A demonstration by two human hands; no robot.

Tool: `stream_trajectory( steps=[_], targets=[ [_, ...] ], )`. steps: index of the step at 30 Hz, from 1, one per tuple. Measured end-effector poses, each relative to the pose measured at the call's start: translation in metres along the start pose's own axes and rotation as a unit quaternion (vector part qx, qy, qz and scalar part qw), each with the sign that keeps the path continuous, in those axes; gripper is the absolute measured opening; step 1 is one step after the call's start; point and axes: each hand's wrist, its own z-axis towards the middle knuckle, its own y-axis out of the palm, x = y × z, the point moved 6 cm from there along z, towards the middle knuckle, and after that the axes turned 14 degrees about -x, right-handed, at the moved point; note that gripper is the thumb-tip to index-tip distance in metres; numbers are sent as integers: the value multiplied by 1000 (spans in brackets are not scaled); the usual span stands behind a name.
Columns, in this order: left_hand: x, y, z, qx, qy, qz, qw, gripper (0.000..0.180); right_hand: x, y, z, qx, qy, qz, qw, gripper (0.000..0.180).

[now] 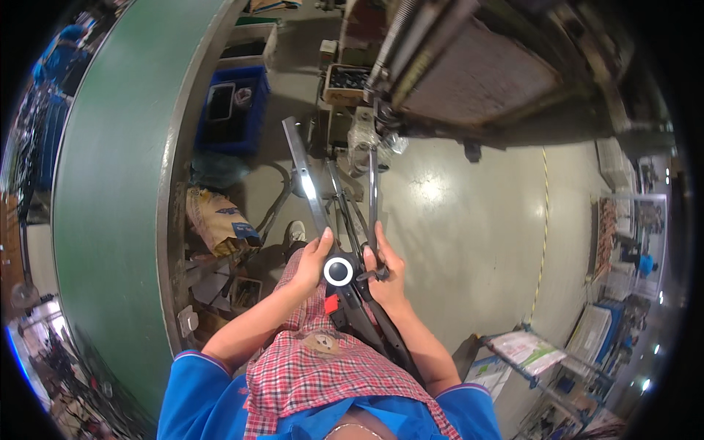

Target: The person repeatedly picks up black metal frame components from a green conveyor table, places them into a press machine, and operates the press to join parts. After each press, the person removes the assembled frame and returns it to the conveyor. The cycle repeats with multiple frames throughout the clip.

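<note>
A folding tube frame (339, 199), like a stroller frame, stands in front of my body. It has a flat silver tube (302, 170), dark legs and a round black hub (338, 271) with a white ring. My left hand (315, 258) is closed around the silver tube just above the hub. On the other side, my right hand (386, 273) wraps around a dark upright tube (373, 183), with a small black bracket by its fingers. Below the hub sits a red part (332, 303). The frame's lower end rests against my checked apron (323, 359).
A long green worktop (121, 183) runs along my left. Beside it are a blue crate (253, 136) and a printed sack (218, 220) . A large machine with a rusty plate (480, 77) overhangs the far right. A cart (526, 352) stands at near right.
</note>
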Motion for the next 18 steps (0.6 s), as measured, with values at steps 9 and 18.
stream_trajectory(
  steps=[9,18],
  targets=[
    [204,4,77,113,366,551,742,37,-10,4,-1,5,49,-50,998,50],
    [280,39,244,148,235,778,563,16,-19,7,-1,40,96,-6,995,51]
  ],
)
